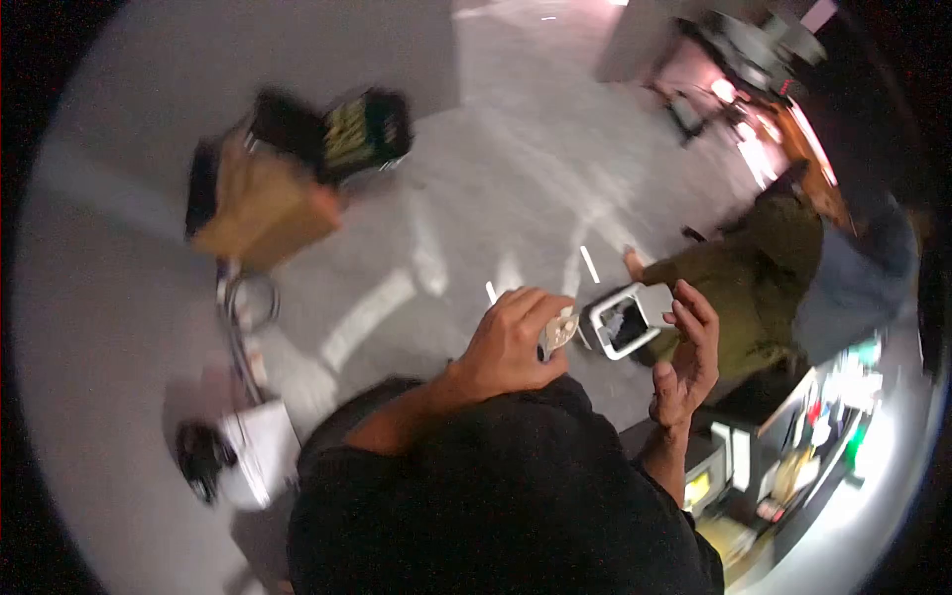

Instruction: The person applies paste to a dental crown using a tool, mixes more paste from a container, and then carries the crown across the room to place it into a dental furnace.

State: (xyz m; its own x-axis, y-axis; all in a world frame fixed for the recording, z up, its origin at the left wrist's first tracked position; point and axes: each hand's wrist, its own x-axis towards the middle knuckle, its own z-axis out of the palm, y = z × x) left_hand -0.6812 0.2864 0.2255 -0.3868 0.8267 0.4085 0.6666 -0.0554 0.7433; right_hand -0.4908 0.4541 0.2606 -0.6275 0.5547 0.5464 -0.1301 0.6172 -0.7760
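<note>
My left hand is closed around a small beige, roundish thing with pale lumps showing on it; its exact kind is too blurred to name. Just right of it is a bin with a white rim, its pale lid raised. Crumpled whitish litter lies in its dark inside. My right hand is held beside the lid, fingers apart and slightly curled, with nothing in the palm. The fingertips overlap the lid's edge in this view.
A person in olive trousers is close on the right, a bare foot near the bin. At left are a cardboard box, a dark bag and a cable. Cluttered shelves stand lower right.
</note>
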